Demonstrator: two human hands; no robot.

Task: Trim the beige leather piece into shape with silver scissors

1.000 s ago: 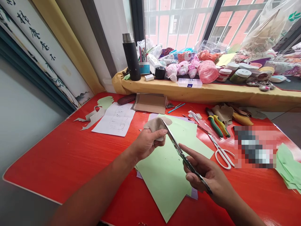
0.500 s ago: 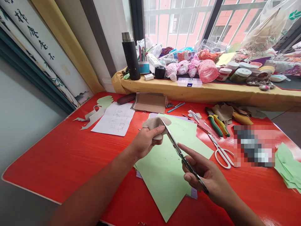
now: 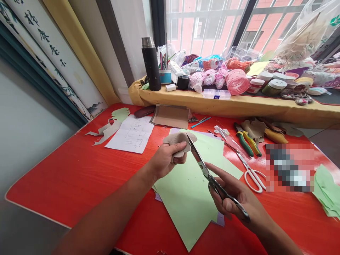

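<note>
My left hand (image 3: 170, 159) is closed on a curved, beige piece of leather-like material (image 3: 174, 138), pinching it between thumb and fingers above the green sheet. Dark-handled scissors (image 3: 204, 170) are gripped in my right hand (image 3: 236, 198), pointing up and left. Their blade tips overlap the right part of the beige piece; I cannot tell whether they touch it. Under both hands lies a large light-green sheet (image 3: 188, 205), with purple paper (image 3: 220, 219) showing at its edges.
White-handled scissors (image 3: 255, 179) and green-yellow pliers (image 3: 247, 141) lie on the right of the red table (image 3: 66, 170). At the left are a drawn paper (image 3: 131, 134) and beige scraps (image 3: 108, 131). A black thermos (image 3: 151, 65) stands on the crowded sill.
The scissors have turned so their blades and handles show more broadly, and my right hand has moved slightly right and down. My left hand keeps its hold. The whole view has shifted a little.
</note>
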